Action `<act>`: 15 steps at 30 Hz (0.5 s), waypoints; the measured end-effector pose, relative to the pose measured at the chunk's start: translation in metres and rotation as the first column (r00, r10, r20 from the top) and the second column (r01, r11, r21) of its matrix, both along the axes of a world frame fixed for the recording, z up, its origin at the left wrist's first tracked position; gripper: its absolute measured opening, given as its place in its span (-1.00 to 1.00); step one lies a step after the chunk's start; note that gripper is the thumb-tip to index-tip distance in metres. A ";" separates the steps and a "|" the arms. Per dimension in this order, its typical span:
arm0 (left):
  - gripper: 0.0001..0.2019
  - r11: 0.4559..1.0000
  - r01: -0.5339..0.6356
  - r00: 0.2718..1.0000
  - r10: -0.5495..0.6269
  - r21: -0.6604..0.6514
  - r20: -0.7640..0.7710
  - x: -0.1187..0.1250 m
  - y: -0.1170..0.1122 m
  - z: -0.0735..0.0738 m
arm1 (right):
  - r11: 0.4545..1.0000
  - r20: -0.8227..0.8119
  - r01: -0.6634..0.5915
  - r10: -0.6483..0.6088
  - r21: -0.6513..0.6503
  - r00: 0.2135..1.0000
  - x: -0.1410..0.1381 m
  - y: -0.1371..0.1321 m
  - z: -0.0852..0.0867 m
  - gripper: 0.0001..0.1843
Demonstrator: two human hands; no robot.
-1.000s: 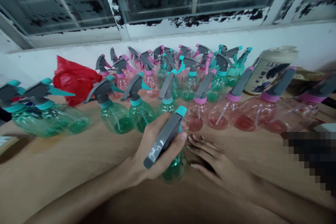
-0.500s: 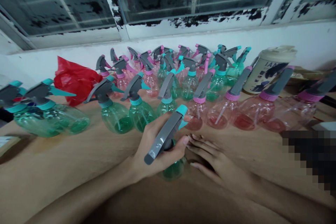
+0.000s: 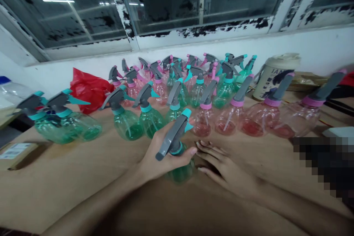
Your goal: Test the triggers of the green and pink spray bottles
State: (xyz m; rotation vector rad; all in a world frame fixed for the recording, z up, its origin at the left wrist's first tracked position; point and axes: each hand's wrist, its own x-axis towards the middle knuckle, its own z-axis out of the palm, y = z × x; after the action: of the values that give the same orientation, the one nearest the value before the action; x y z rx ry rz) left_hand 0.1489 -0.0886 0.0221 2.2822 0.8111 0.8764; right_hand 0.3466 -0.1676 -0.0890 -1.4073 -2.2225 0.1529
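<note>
My left hand is wrapped around the neck of a green spray bottle with a grey and teal trigger head. The bottle is at the near middle of the table, and my fingers hide part of it. Just to its right, my right hand rests palm down on the wood, fingers stretched out and holding nothing. Beyond both hands runs a row of similar bottles: green ones with teal collars on the left, pink ones with pink collars on the right.
More pink and green spray bottles crowd the back by the wall. A red plastic bag lies at the left rear, a pale printed tumbler at the right rear. At the left edge is a small labelled box.
My view has shifted slightly, bringing a clear bottle into sight at the far left. The held bottle's trigger head stands somewhat more upright; my right hand stays flat on the table.
</note>
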 end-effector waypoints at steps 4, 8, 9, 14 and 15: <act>-0.60 1.000 -0.002 1.000 0.002 -0.019 -0.031 -0.006 -0.002 -0.004 | 1.000 0.033 -0.005 0.005 0.008 0.999 -0.001 0.001 0.003 -0.56; -0.50 1.000 -0.023 0.999 0.023 -0.007 -0.048 -0.018 -0.007 -0.010 | 0.999 0.048 -0.025 0.024 0.022 0.999 -0.001 0.001 0.004 -0.57; -0.51 0.999 -0.033 0.998 0.032 -0.012 -0.058 -0.022 -0.010 -0.012 | 0.999 0.055 -0.029 0.028 0.022 0.998 -0.001 0.001 0.004 -0.57; -0.63 0.997 -0.073 0.990 0.068 -0.033 -0.125 -0.036 -0.026 -0.016 | 1.000 0.120 -0.018 0.019 -0.013 0.993 -0.002 0.003 0.007 -0.56; -0.64 0.996 -0.089 0.988 0.085 -0.026 -0.128 -0.040 -0.029 -0.015 | 1.000 0.131 -0.015 0.017 -0.016 0.991 -0.003 0.004 0.009 -0.56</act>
State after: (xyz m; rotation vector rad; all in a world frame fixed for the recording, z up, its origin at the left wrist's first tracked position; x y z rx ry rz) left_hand 0.1094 -0.1174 0.0068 2.3078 0.9793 0.7567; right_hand 0.3436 -0.1636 -0.0797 -1.4456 -2.3440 0.0854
